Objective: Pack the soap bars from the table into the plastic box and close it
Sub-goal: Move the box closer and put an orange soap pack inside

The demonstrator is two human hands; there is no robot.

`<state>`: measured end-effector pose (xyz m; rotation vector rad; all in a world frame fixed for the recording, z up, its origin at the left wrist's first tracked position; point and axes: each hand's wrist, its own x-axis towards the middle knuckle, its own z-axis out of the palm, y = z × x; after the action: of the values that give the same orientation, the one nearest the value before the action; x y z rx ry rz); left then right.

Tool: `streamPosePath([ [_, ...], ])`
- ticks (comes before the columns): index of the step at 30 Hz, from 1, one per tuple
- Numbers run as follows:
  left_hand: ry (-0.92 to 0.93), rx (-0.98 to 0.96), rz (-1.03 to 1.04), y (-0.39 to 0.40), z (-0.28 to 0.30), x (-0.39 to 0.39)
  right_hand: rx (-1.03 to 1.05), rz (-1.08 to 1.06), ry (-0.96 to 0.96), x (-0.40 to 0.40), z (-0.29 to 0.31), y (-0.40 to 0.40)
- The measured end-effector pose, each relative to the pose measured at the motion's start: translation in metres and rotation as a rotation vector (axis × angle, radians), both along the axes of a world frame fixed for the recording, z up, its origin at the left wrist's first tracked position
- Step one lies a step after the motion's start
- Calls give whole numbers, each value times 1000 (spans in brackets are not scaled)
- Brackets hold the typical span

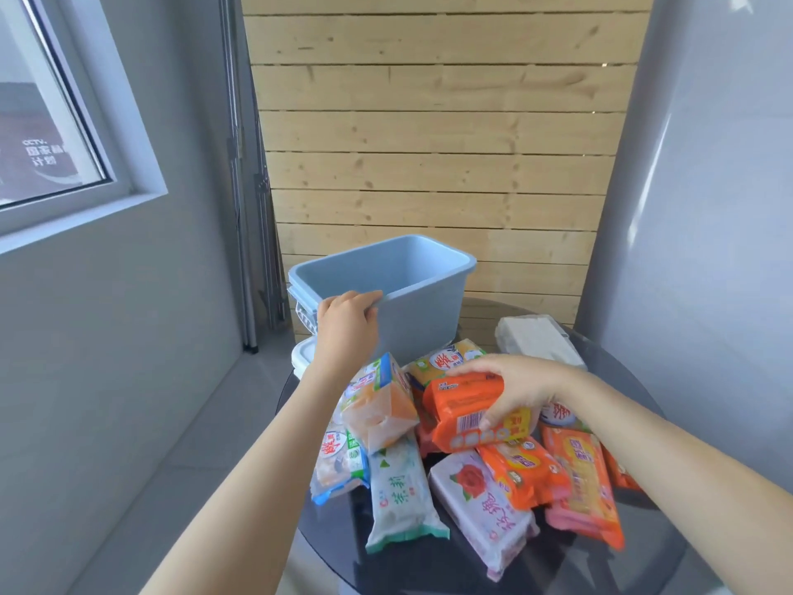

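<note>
Presently, the soap bars lie in a loose heap on the near half of a dark, glossy round worktop [643,530]. The right hand [521,390] has its fingers curled over an orange bar [465,412] at the top of the heap, thumb on the near side by the barcode; whether the bar is lifted clear of those beneath cannot be told. Just left of it a clear-wrapped orange bar [379,405] stands tilted on others. Nearer the viewer lie a white-and-green bar [401,496], a pink rose-print bar [482,504], and several more orange packs [583,478] overlapping to the right. A yellow pack [446,360] shows behind the held bar.

The box [412,294], pale blue plastic, stands upright and open at the far side of the worktop, touching the back of the heap; what can be seen of its interior holds nothing. The left hand [347,324] grips its near rim at the left corner, fingers hooked over the edge. A white object [302,354], partly hidden, sits below and left of the box; it cannot be identified. A white wrapped block [536,339] lies to the right of the box, behind the heap.

Beyond stand a wooden slat wall [429,143], grey walls and a window [47,122] at left.
</note>
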<state>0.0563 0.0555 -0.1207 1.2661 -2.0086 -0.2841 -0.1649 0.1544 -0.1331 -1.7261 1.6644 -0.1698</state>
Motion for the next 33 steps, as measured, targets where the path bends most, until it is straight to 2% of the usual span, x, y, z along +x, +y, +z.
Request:
streamPosePath([
  [10, 79, -66, -56, -6, 0, 6, -148, -106, -171, -8, -5, -2],
  [16, 102, -85, -48, -12, 3, 6, -283, -76, -268, -10, 54, -18],
  [19, 124, 66, -60, -20, 13, 8, -347, -54, -331, -9, 79, -37],
  [20, 183, 150, -92, -21, 20, 10, -363, -54, -344, -7, 86, -46],
  [23, 460, 434, -351, -31, 47, 13, -410, -54, -339, -1, 109, -78],
  [26, 554, 636, -580, -51, 75, 16, -439, -20, -326, 7, 125, -110],
  [29, 411, 648, -595, -75, 94, 13, -481, -17, -294, 16, 129, -144],
  [33, 73, 606, -387, -115, 92, 8, -424, 6, -199, 23, 109, -194],
])
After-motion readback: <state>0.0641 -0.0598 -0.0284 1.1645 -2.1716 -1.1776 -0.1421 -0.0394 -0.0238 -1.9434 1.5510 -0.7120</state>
